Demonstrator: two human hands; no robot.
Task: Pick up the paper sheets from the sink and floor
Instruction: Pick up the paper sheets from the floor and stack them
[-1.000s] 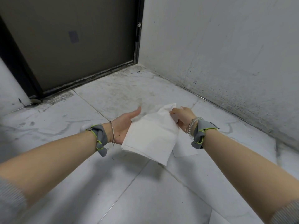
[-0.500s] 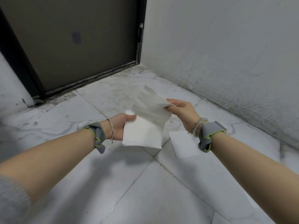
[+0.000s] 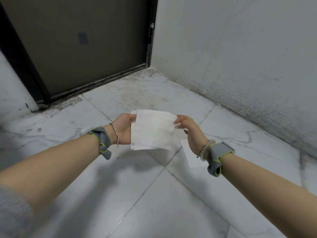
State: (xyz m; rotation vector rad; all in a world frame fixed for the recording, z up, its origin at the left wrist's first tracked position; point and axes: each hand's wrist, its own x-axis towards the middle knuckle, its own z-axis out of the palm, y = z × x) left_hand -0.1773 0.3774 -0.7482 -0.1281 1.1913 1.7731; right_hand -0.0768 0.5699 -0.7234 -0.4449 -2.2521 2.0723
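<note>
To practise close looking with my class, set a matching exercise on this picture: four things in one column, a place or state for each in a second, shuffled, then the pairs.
Things
1. stack of paper sheets
2. single sheet
3. right hand
4. door

Places or states
A. lying flat on the floor tiles
B. shut, at the far wall
C. held in the left hand
D. fingertips at the stack's right edge

Pairs: 1-C, 2-A, 3-D, 4-B

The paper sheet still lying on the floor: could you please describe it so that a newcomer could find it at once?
Start at the dark door and come forward over the pale marble floor to where four tiles meet. Just right of that joint, under the right hand, lies a flat white sheet. Unlike the stack of sheets held in the left hand, it rests on the tiles.
</note>
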